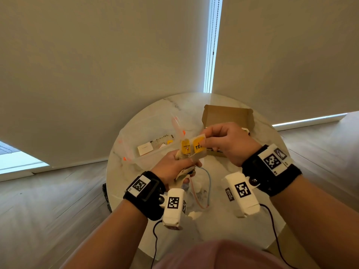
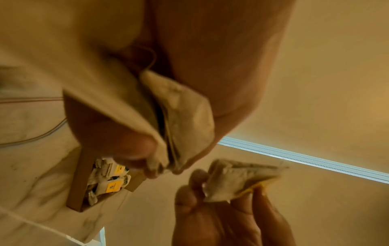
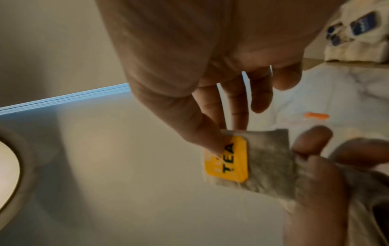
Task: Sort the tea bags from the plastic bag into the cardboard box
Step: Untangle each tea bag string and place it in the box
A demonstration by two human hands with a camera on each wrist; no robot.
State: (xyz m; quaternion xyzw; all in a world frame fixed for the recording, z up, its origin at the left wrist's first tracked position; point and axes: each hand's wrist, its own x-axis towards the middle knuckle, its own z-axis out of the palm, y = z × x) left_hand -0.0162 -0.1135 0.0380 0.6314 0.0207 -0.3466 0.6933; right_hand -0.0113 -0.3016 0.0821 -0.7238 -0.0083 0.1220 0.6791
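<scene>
My left hand [image 1: 185,167] grips a bunch of pale tea bags [image 2: 181,116] above the table's middle. My right hand [image 1: 206,142] pinches one tea bag [image 3: 269,163] by the corner with its yellow "TEA" tag [image 3: 228,160], just right of the bunch; left fingers [image 3: 313,146] still touch its other end. A second yellow tag [image 1: 185,146] sticks up from the bunch. The clear plastic bag [image 1: 147,136] with orange marks lies open to the left. The open cardboard box [image 1: 227,116] stands behind my right hand, with several tagged tea bags [image 2: 111,181] inside.
Everything sits on a round marble table [image 1: 272,144] close to a wall with drawn blinds. Thin red and blue cables [image 1: 208,183] lie near the front, beside white scraps [image 1: 194,214]. A white card [image 1: 145,148] shows inside the plastic bag. Wooden floor surrounds the table.
</scene>
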